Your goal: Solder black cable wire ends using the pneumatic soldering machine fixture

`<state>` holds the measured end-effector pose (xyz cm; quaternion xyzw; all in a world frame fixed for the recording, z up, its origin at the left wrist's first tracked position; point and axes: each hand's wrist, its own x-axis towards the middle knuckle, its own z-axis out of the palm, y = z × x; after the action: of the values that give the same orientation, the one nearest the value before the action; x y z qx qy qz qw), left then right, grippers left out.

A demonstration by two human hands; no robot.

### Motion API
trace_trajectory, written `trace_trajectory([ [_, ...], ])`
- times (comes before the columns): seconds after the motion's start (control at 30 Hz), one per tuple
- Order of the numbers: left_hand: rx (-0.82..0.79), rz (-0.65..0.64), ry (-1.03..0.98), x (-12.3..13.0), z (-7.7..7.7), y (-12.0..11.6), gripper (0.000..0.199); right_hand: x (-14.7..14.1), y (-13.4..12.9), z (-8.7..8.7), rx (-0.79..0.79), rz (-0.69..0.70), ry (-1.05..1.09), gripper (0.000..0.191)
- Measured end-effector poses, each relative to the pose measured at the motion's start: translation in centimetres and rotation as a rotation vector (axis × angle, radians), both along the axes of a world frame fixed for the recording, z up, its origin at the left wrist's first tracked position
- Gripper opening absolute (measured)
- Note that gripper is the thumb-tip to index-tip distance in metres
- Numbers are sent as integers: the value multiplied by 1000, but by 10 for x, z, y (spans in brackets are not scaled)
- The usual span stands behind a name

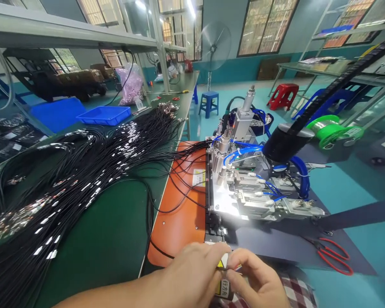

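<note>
My left hand (192,267) and my right hand (258,278) meet at the lower middle, just in front of the machine's near end. Both are closed, with fingertips pinched around a short dark stretch of thin cable (224,269). Its very tip is too small to make out. Under the fingers shows a dark block with a yellow and white label (224,288). A black cable (162,250) runs over the orange board (176,233) toward my left hand. Several more cables lead across the board to the machine's left side.
Bundled black cables (93,171) cover much of the green table. The machine (244,171), with cylinders and blue air tubes, stands ahead. Red-handled cutters (335,256) lie to the right. A black flexible-armed lamp (285,143), a green spool (329,130) and a blue tray (104,115) are farther off.
</note>
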<state>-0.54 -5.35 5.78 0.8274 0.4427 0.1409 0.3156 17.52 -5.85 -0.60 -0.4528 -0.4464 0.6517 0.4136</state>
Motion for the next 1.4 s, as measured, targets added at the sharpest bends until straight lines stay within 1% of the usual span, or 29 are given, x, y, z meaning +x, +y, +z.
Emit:
trace_trajectory([
  [0.07,-119,31,-139,8,1,2,25,1,3,1,-22,33,30,22],
  [0.13,-234,91,-225,13,-1,5,26,3,6,6,-67,-65,21,22],
  [0.17,-277,120,-241,15,-2,7,24,5,8,10,-78,-76,10,20],
  [0.2,-306,137,-244,16,-4,9,21,6,9,13,-72,-59,1,20],
  [0.3,-314,134,-220,20,-8,17,10,10,13,19,-36,-68,16,16],
  [0.43,-294,127,-273,26,-9,27,19,18,17,20,-40,-132,68,16],
  [0.57,-371,158,-368,30,-12,31,26,22,19,15,-47,-164,130,21],
  [0.7,-449,221,-413,29,-19,31,27,20,21,9,-53,-176,195,22],
  [0.87,-533,231,-442,27,-23,32,28,13,23,9,-55,-164,219,19],
  [1.07,-535,235,-456,26,-22,34,27,7,26,7,-68,-169,203,18],
  [1.17,-480,241,-463,26,-23,32,25,2,23,7,-66,-180,173,18],
  [1.3,-368,225,-450,27,-29,28,19,-6,18,9,-80,-238,165,19],
  [1.4,-393,267,-510,29,-29,29,15,-9,15,10,-93,-240,159,21],
])
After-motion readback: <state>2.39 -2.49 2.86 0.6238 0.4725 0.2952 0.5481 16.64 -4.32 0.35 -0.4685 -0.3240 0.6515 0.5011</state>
